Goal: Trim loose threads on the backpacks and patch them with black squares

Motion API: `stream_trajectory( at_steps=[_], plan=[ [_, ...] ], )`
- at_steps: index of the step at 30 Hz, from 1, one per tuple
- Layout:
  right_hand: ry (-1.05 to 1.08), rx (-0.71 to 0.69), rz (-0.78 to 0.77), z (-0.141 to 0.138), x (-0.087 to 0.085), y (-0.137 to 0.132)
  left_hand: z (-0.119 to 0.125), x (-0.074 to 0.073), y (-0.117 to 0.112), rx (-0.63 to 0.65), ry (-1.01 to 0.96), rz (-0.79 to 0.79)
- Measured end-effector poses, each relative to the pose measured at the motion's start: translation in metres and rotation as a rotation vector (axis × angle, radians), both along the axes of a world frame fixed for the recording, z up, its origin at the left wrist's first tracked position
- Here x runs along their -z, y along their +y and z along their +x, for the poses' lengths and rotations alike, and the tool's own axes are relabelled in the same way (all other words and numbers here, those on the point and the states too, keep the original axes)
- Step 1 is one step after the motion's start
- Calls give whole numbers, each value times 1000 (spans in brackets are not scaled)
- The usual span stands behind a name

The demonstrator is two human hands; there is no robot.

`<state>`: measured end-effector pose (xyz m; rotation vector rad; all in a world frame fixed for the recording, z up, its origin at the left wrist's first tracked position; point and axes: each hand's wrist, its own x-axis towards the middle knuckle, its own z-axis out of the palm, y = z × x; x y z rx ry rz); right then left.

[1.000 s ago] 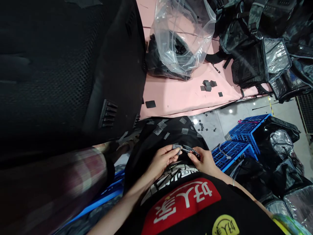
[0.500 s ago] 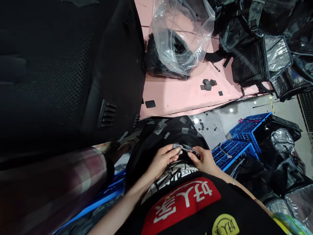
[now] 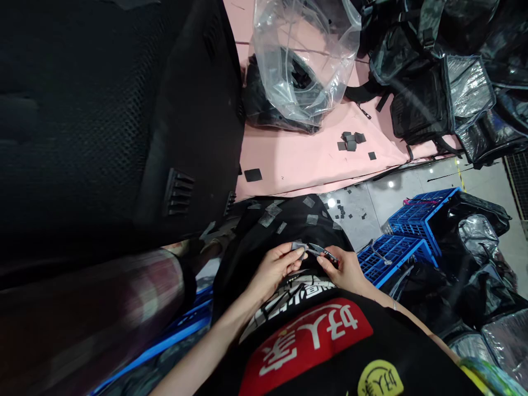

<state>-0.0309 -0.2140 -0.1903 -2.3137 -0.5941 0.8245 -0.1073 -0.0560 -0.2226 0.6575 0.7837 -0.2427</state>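
Over my lap, my left hand [image 3: 281, 262] pinches a small grey patch of fabric [image 3: 297, 247] between thumb and fingers. My right hand [image 3: 343, 268] is closed around a pair of thread snips [image 3: 322, 252], whose blades point left and meet the patch's right edge. Whether the blades are parted there is too small to tell. Several cut grey pieces [image 3: 312, 219] lie scattered on the black cloth [image 3: 247, 242] covering my legs.
A pink-covered table [image 3: 289, 159] ahead bears dark squares [image 3: 350, 144] and a clear plastic bag [image 3: 305, 99]. Black bags [image 3: 421, 104] pile up at right. Blue crates [image 3: 391, 250] stand on the floor at right. A large black mesh-backed object [image 3: 198, 137] fills the left, beside a person's plaid sleeve [image 3: 152, 286].
Both hands keep nearly the same place, with the patch and the snips still in them. The view has shifted very slightly.
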Motion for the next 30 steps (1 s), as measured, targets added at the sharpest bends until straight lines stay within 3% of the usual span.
stream_trajectory(
  at_steps=[30],
  plan=[
    [24, 14, 20, -1, -2, 0, 1, -1, 2, 10, -5, -52]
  ],
)
